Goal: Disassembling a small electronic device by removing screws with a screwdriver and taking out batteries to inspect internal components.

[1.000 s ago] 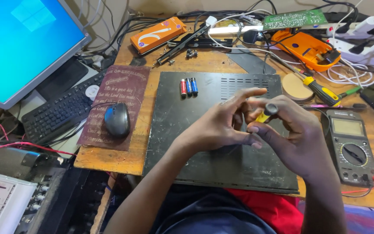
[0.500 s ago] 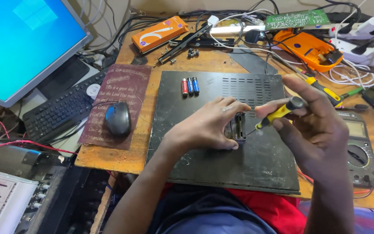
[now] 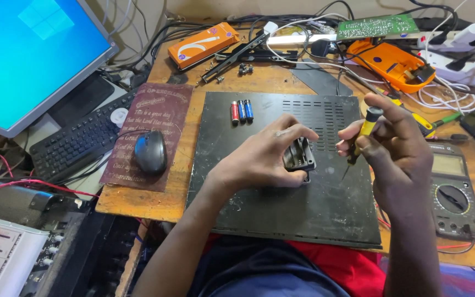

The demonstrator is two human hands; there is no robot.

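Observation:
My left hand (image 3: pixel 262 157) grips a small black plastic casing (image 3: pixel 299 156) and holds it just above a large black metal cover plate (image 3: pixel 314 214) that lies on the wooden desk. My right hand (image 3: pixel 394 148) holds a small screwdriver with a yellow and black handle (image 3: pixel 365 129); its thin tip points down, just right of the casing and not touching it. Three small batteries (image 3: pixel 241 111), one red and two blue, lie side by side on the plate's far left part.
A black mouse (image 3: pixel 149 152) rests on a maroon pad (image 3: pixel 149 118) beside a black keyboard (image 3: pixel 78 143) and a lit monitor (image 3: pixel 26 55). A multimeter (image 3: pixel 452 192) sits at the right. An orange box (image 3: pixel 203 45), an orange meter (image 3: pixel 394 63), a green circuit board (image 3: pixel 377 26) and tangled cables crowd the back.
My hands have parted. The left hand lowered toward the plate with the black casing, and the right hand drew the screwdriver out to the right and tilted it upright.

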